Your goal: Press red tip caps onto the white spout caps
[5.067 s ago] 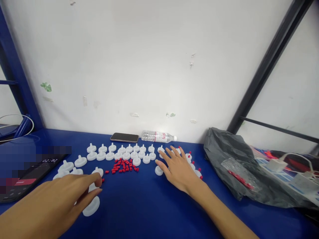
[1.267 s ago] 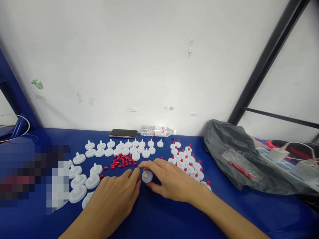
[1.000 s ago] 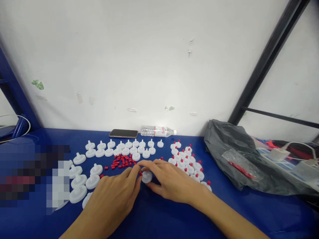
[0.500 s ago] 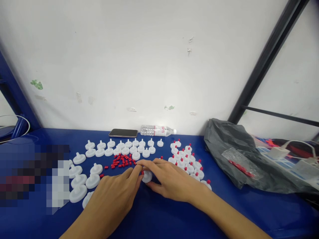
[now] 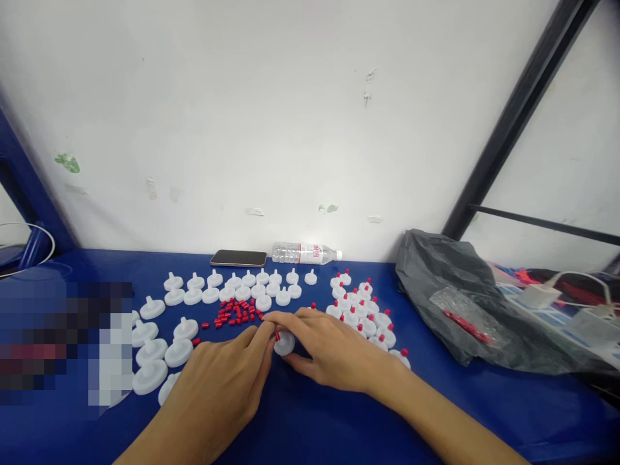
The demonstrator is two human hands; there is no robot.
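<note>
Between my hands is a white nozzle lid (image 5: 285,344), a round disc with a spout, tilted so that the spout points away to the left. My right hand (image 5: 334,352) grips its rim with thumb and fingers. At the spout, a small red tip cap (image 5: 278,336) shows between the fingertips. My left hand (image 5: 230,368) is closed there, its thumb and forefinger pinching at the red cap and partly hiding it. Just beyond my left hand lies a pile of loose red tip caps (image 5: 237,312). White lids with bare spouts (image 5: 177,352) stand to the left and behind.
Several white lids with red tips (image 5: 368,327) stand together on the right. A phone (image 5: 238,258) and a clear plastic bottle (image 5: 305,253) lie against the wall. A grey plastic bag (image 5: 436,290) carries a clear bag of red caps (image 5: 467,326). The table (image 5: 310,426) is blue.
Both hands hold nearly the same pose at the lid and red cap. The whole view has shifted very slightly; nothing else has visibly moved.
</note>
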